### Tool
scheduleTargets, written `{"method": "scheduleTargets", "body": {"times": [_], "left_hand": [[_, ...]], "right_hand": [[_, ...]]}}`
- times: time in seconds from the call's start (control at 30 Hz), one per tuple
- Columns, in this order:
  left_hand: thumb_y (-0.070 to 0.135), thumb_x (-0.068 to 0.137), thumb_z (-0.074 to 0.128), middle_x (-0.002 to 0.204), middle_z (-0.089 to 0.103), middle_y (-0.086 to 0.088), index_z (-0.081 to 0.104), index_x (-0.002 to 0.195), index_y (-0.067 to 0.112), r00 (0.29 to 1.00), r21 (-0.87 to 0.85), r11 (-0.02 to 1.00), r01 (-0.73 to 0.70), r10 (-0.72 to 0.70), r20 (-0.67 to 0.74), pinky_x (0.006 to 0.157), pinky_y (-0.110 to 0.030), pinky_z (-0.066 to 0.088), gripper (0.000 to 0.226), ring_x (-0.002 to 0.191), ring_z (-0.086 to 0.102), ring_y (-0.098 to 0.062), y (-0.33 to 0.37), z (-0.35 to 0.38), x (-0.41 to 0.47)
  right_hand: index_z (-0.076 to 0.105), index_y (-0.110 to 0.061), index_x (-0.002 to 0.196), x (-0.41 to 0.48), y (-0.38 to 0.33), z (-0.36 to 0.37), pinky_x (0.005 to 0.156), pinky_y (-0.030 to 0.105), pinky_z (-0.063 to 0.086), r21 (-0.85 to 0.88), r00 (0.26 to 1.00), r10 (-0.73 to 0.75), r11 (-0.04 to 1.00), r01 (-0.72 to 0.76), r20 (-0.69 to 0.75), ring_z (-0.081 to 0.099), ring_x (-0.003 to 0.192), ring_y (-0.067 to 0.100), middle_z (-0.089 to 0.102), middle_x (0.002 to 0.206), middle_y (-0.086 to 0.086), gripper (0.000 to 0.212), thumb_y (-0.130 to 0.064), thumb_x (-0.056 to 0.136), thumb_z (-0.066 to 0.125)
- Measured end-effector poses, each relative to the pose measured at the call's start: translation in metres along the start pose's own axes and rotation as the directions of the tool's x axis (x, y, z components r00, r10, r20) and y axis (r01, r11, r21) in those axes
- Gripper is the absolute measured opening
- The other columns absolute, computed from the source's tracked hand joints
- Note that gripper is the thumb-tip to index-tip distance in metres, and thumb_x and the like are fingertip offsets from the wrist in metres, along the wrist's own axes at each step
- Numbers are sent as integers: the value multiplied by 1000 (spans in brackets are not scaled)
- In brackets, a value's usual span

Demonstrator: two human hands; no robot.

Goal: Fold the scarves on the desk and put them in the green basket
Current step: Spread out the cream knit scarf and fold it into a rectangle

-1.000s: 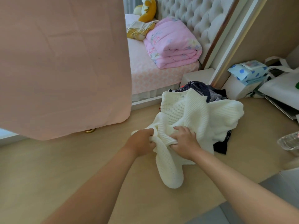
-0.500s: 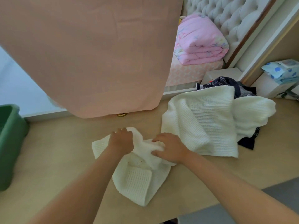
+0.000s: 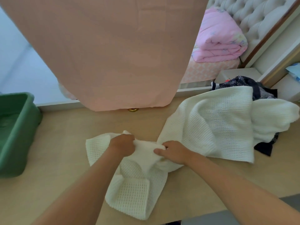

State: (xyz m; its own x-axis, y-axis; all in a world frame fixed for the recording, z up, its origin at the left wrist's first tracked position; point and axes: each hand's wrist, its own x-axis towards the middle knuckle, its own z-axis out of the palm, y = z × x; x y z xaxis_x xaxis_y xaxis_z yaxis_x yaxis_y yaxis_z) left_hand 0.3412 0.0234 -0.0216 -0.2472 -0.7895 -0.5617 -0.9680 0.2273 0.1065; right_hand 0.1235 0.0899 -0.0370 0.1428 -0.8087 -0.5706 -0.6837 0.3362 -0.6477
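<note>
A long cream knitted scarf (image 3: 215, 127) lies crumpled across the wooden desk (image 3: 68, 143), one end near the front edge, the rest spread to the right. My left hand (image 3: 122, 144) and my right hand (image 3: 174, 151) both pinch a bunched ridge of it near the desk's middle. A dark navy patterned scarf (image 3: 253, 85) lies partly hidden under the cream one at the right. The green basket (image 3: 17, 127) stands at the desk's left edge.
A pink curtain (image 3: 113, 51) hangs down to the desk's back edge, with a small brass object (image 3: 133, 109) beneath it. Behind are a bed with a folded pink quilt (image 3: 219, 39) and a tufted headboard (image 3: 253, 15).
Both hands have dragged the cream scarf leftward off the pile and spread it over the desk. The view has swung left, which brings the green basket into sight.
</note>
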Motion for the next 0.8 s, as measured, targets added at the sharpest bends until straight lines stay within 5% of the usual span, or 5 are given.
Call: {"method": "scheduleTargets", "body": {"times": [0.2,0.3,0.53,0.63,0.8], "left_hand": [[-2,91,46,133,42,-11,40,141,17,882,-451,892,34,-240,-406,76,-31,44,53,103,58,-30,-17,-15,-10],[3,89,55,124,46,-5,47,124,15,831,-427,897,-116,-148,-536,65,-28,42,37,86,57,-21,-14,9,-19],[75,65,66,125,45,2,48,128,27,999,-117,992,-42,44,19,98,-39,41,81,118,45,-20,-7,88,-40],[50,73,76,122,43,-2,44,127,24,998,64,996,-59,58,9,95,-38,41,68,114,44,-23,-19,104,-45],[10,92,51,113,60,-2,62,117,21,1000,202,979,17,-20,15,94,-37,47,30,105,58,-21,-81,103,-50]], "right_hand": [[53,-23,135,27,-59,-12,108,38,37,76,923,-139,981,177,-360,45,127,16,48,139,-3,52,-52,92,58],[43,-30,145,32,-55,-5,117,45,26,-267,851,-329,935,233,-410,21,144,23,26,158,1,55,-41,93,59],[46,-29,142,26,-14,52,106,43,39,-566,909,-414,759,322,-38,37,130,23,33,148,4,53,-19,91,57],[12,-40,156,28,-4,70,115,45,30,-581,969,-224,778,240,101,20,143,27,-2,164,1,80,-30,93,59],[14,-38,155,32,-18,91,104,37,43,-514,970,-190,823,243,154,43,128,24,27,155,1,89,-14,84,61]]}}
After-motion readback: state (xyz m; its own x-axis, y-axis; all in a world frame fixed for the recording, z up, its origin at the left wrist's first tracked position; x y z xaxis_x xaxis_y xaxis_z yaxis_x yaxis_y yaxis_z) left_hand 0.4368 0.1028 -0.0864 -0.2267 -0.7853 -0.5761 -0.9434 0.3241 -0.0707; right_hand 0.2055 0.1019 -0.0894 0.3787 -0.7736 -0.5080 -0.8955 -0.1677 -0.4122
